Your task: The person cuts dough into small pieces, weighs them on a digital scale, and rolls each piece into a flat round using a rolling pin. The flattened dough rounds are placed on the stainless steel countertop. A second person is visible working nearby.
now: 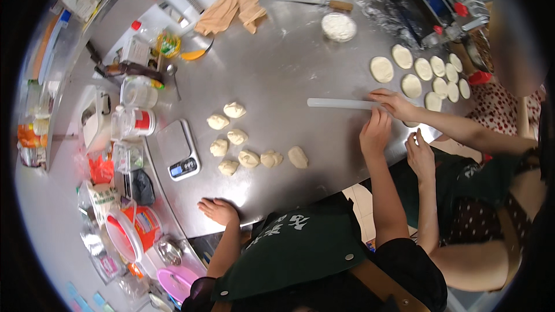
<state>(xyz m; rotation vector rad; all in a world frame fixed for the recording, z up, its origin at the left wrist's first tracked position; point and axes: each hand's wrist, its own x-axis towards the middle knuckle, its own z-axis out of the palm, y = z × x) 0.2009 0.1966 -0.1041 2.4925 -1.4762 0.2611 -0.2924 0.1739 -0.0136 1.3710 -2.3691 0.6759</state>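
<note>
My left hand (219, 211) rests flat near the front edge of the steel worktable (269, 73), with nothing in it. At the right, my right hand (375, 133) has its fingertips at the right end of a white rolling pin (338, 103). A co-worker's hand (392, 104) is at that same end, so whether I grip the pin is unclear. The co-worker's other hand (420, 154) hangs beside mine. Several dough lumps (248, 158) lie between my hands, along with one flattened dough piece (298, 157). Flat dough rounds (411, 86) are grouped beyond the co-worker's hands.
A digital scale (178, 149) stands left of the lumps. Farther back are a bowl of flour (339, 27), a wooden-handled tool (340, 5) and an orange cloth (232, 11). Tubs, bottles and a red bucket (130, 232) crowd the left side. A co-worker stands close at my right.
</note>
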